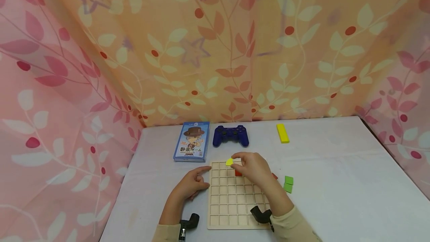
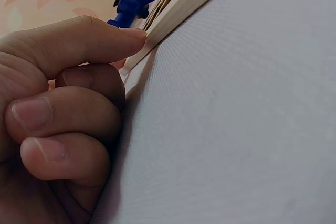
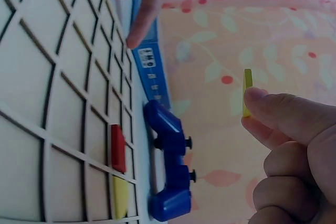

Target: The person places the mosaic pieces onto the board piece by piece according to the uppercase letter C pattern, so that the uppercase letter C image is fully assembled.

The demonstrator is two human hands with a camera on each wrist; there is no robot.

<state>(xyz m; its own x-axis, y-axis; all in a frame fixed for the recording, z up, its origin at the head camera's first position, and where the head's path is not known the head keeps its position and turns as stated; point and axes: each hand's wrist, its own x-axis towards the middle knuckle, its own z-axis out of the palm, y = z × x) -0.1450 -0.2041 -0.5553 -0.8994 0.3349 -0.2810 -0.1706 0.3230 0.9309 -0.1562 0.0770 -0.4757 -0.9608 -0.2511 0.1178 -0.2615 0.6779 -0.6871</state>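
My right hand (image 1: 252,167) pinches a small yellow tile (image 1: 230,162) between thumb and index finger, above the far edge of a wooden grid board (image 1: 223,209). In the right wrist view the pinched tile is seen edge-on, apart from the board. A red tile (image 3: 118,148) lies in one board cell, with another yellow tile (image 3: 120,198) in a cell beside it. My left hand (image 1: 189,184) is at the board's left side. Its index fingertip touches the board's edge, the thumb lies close to it, and the other fingers are curled with nothing in them.
Two green tiles (image 1: 289,180) lie right of the board, and a red piece (image 1: 274,176) is partly hidden behind the right wrist. Along the back stand a blue game box (image 1: 191,143), a blue game controller (image 1: 230,136) and a yellow bar (image 1: 283,133). A patterned curtain (image 1: 215,47) hangs behind.
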